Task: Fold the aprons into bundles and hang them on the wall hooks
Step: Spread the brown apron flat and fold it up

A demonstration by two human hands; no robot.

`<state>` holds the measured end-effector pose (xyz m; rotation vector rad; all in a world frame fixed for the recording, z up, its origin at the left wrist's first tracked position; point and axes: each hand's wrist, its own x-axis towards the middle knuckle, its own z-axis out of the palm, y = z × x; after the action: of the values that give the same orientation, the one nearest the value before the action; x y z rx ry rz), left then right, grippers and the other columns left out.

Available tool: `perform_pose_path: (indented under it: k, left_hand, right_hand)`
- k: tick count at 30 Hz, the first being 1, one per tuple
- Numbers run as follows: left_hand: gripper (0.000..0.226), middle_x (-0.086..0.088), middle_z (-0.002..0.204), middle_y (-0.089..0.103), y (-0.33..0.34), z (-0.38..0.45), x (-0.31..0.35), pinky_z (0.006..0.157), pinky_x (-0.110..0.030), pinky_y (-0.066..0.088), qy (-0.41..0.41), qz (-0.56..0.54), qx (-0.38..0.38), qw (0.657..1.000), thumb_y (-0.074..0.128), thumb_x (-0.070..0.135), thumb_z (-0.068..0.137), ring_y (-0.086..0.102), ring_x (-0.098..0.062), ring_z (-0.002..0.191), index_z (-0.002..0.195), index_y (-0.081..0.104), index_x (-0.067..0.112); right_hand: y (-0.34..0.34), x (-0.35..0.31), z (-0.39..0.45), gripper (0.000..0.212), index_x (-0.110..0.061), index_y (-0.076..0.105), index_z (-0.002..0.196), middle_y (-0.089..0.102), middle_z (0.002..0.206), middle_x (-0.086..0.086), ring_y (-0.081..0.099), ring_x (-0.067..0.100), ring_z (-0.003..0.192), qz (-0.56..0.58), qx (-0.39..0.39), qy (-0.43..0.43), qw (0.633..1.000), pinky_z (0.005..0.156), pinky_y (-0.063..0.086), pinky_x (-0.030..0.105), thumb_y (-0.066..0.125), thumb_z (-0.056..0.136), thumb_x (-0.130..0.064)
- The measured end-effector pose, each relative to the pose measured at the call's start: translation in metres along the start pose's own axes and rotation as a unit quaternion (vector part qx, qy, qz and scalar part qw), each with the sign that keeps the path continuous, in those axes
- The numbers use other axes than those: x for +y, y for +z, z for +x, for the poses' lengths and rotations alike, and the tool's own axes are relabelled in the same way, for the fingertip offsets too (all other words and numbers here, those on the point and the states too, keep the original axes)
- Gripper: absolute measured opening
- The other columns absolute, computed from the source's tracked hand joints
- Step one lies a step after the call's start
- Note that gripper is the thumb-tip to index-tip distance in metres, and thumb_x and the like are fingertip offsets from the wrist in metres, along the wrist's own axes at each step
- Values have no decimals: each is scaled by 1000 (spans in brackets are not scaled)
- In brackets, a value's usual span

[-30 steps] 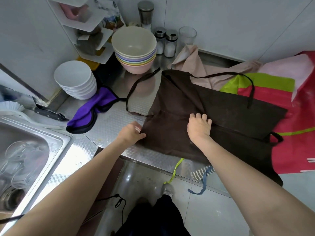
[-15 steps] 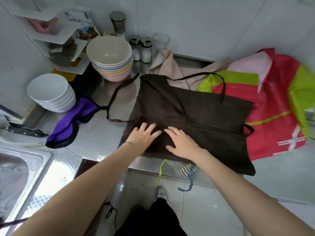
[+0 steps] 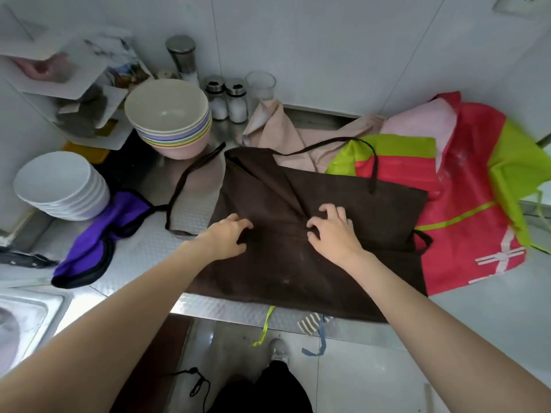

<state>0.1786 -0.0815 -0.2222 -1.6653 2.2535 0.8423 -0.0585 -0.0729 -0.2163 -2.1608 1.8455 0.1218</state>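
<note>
A dark brown apron (image 3: 298, 269) lies spread on the steel counter (image 3: 140, 254), its front edge hanging over the rim. My left hand (image 3: 226, 238) sits on its left-middle part with curled fingers gathering the cloth. My right hand (image 3: 331, 231) is a short way to the right, fingers bent and clawing into the cloth at a crease. The apron's thin straps loop out at the back left and back right. Under and behind it lie a red and lime-green apron (image 3: 465, 222) and a beige apron (image 3: 286, 135). A purple apron (image 3: 98, 242) is bunched at the left. No wall hooks are in view.
A stack of pastel bowls (image 3: 170, 120) and a stack of white bowls (image 3: 56, 183) stand at the back left. Shakers (image 3: 229, 99) and a glass (image 3: 260, 84) line the wall. A sink (image 3: 26, 317) is at the near left, with a knife (image 3: 21, 259) beside it.
Both hands lay flat and close together on the brown apron half a second ago. Now they are further apart and further up the cloth, fingers curled into it.
</note>
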Motion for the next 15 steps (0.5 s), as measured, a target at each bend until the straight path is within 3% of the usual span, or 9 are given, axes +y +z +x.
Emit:
perform_pose_path:
  k: [2,4,7,10,13,15]
  left_hand:
    - [51,-8,134,38,-2,2,3,97,-32,44,7,-13,46,999,55,18,89,57,-25,110,138,38,18]
    - [55,-5,141,33,-6,5,10,98,-33,42,17,2,108,994,50,13,90,51,-27,117,142,32,17]
    - [71,0,154,13,-19,13,26,107,-31,34,43,91,198,975,46,10,89,37,-27,126,149,10,18]
    - [79,4,157,12,-33,27,53,100,-34,43,137,154,281,937,51,9,85,39,-26,119,150,8,19]
    - [54,3,143,39,-42,41,75,92,-31,42,162,234,212,935,48,12,91,38,-21,120,142,32,19]
    - [34,1,127,54,-48,47,77,88,-30,42,114,289,168,936,44,11,95,39,-20,120,128,47,18]
  right_hand:
    - [2,-7,12,36,-25,54,129,18,153,3,10,26,141,-55,-58,-25,996,113,14,48,43,96,-34]
    - [2,-8,24,38,-21,49,132,21,152,2,13,25,141,-94,-63,-10,994,114,10,49,41,97,-31]
    - [-11,-7,30,31,-11,56,121,49,129,4,40,25,124,-115,90,-30,989,106,27,43,51,92,-21]
    - [-27,-3,28,28,-8,65,90,61,89,7,58,27,85,-128,225,-164,952,72,50,35,74,64,-2]
    - [-34,-1,12,37,-7,63,92,60,86,7,59,25,76,-133,209,-253,935,62,52,32,65,57,3]
    - [-41,6,3,54,-3,59,111,59,98,10,58,29,88,-121,152,-243,950,71,53,36,64,58,11]
